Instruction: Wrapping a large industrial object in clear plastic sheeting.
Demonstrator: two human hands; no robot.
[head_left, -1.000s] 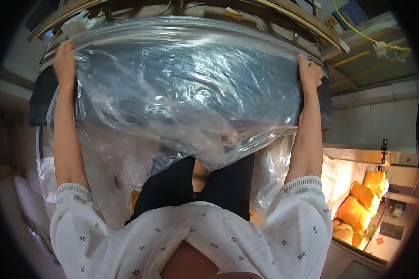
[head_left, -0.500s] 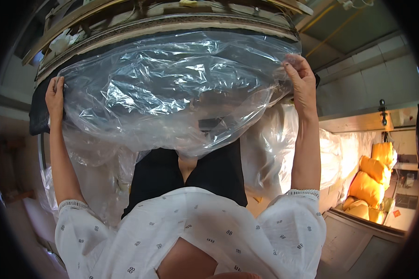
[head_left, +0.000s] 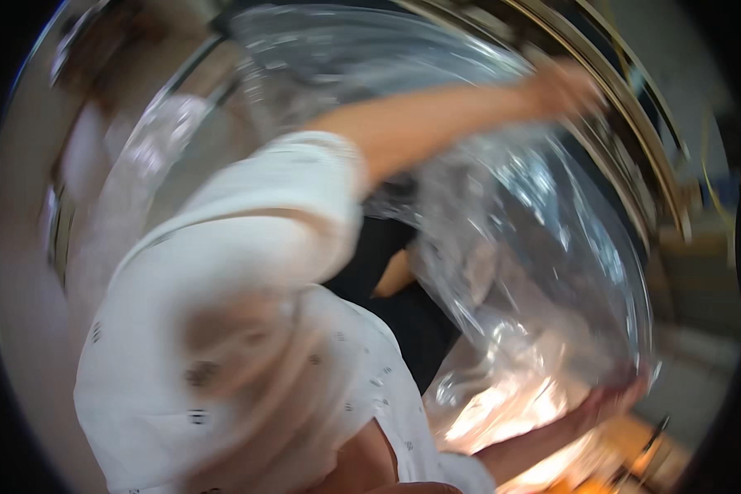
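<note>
The view is heavily blurred and tilted; a large sheet of clear, crinkled plastic film (head_left: 543, 247) fills the middle and right of the frame, stretching from the upper centre down to the lower right, where it glows orange-white with light behind it; one hand (head_left: 564, 86) sits at the upper right of the frame at the end of a bare forearm that runs across from the centre, and it lies against the upper edge of the film, though the blur hides whether the fingers are curled round it or merely pressed on it; which of the person's hands this is cannot be told from the twisted view; the other hand (head_left: 613, 399) shows at the lower right, at the film's lower edge, its forearm coming up from the bottom of the frame, and its grip is likewise too smeared to read; a white short-sleeved shirt with small dark dots (head_left: 247, 329) takes up the left and lower middle; dark trousers (head_left: 395, 296) show between shirt and film; a curved metal rail (head_left: 634, 148) runs along the upper right behind the film.
</note>
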